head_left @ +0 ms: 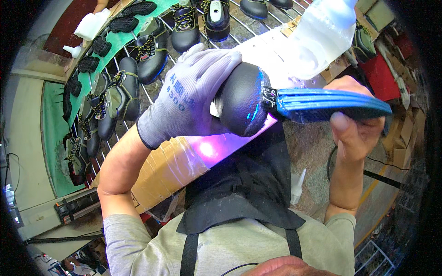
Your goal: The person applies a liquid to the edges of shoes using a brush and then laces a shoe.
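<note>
My left hand (191,87), in a grey knitted glove, grips a black shoe (241,101) from its left side. The shoe's rounded toe faces right, and bright blue streaks glow along its lower edge. A wide brush (331,105) with a ridged blue handle is in my bare right hand (357,124), the thumb below and the fingers mostly hidden behind it. Its dark bristle end touches the edge of the shoe. Under the shoe, a lit board (212,152) shows a purple-white glow.
Several black shoes (126,87) with yellow-flecked laces hang along a metal rack at the left and back. Black soles (124,24) line a green strip. A translucent bottle (322,34) stands at the back right. Lower down lies a small white nozzle (298,186).
</note>
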`<state>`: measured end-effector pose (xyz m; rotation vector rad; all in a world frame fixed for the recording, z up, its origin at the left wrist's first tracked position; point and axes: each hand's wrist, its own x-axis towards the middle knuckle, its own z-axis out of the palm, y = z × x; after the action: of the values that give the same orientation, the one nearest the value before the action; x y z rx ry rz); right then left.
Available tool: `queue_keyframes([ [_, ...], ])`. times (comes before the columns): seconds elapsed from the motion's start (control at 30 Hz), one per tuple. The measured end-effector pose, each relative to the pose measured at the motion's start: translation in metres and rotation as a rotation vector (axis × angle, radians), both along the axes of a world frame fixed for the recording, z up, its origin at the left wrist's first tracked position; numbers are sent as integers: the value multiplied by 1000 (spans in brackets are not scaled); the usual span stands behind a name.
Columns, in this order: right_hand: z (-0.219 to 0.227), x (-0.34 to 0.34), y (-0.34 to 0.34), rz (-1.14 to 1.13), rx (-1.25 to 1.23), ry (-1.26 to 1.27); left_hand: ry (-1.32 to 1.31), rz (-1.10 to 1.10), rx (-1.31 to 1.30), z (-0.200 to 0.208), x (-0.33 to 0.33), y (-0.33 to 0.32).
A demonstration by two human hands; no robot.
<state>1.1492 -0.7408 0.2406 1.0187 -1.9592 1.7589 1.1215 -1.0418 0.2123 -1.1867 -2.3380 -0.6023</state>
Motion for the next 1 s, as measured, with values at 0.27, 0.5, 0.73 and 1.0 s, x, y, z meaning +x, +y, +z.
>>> queue_keyframes([
  [0.27, 36, 11, -10, -168, 400, 323, -54, -58, 52, 8, -26, -5],
  [0.5, 57, 26, -35, -283, 642, 414, -134, -78, 74, 19, -49, -6],
  [0.73, 54, 16, -43, -236, 802, 587, -211, -105, 125, 18, -63, -12],
  [1.0, 5, -54, 33, -519, 426, -100, -683, -96, 376, -32, -87, -69],
])
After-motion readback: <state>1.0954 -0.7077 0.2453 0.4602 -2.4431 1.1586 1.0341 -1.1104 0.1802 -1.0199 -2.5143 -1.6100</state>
